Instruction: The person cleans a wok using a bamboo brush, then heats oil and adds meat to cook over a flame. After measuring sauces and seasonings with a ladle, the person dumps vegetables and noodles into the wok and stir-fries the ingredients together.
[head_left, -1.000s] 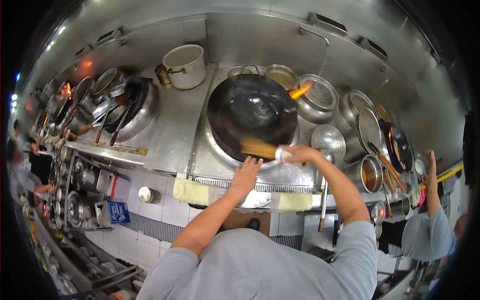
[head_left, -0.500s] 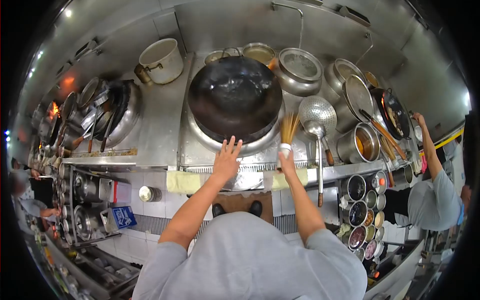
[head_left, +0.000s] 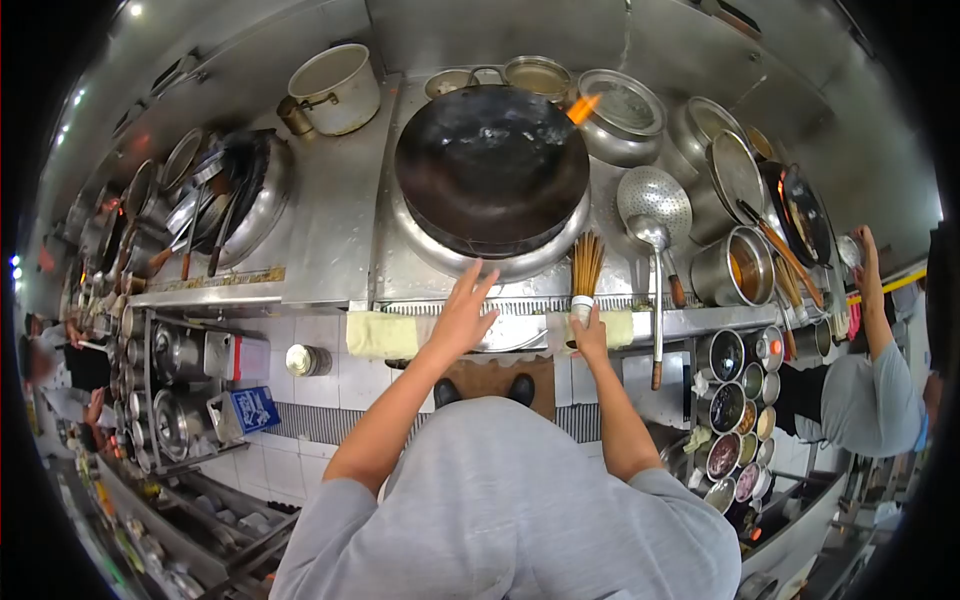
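Black round metal wok (head_left: 490, 185) stands at the upper centre of the frame, on a silver metal ring (head_left: 535, 266) that probably steadies its curved base. Below it, the left hand (head_left: 463, 312) spreads its fingers, holding nothing. Right of centre, the right hand (head_left: 590, 332) grips a tan stiff-bristled brush (head_left: 586, 268) by its white-wrapped handle, a hold that likely spares the fingers from the bristles. Counted left to right: two folded pale-yellow cloths (head_left: 382, 336), one wok, one brush, one round perforated steel skimmer (head_left: 654, 200).

Left fingers (head_left: 469, 278) splayed, right fingers (head_left: 580, 327) curled.
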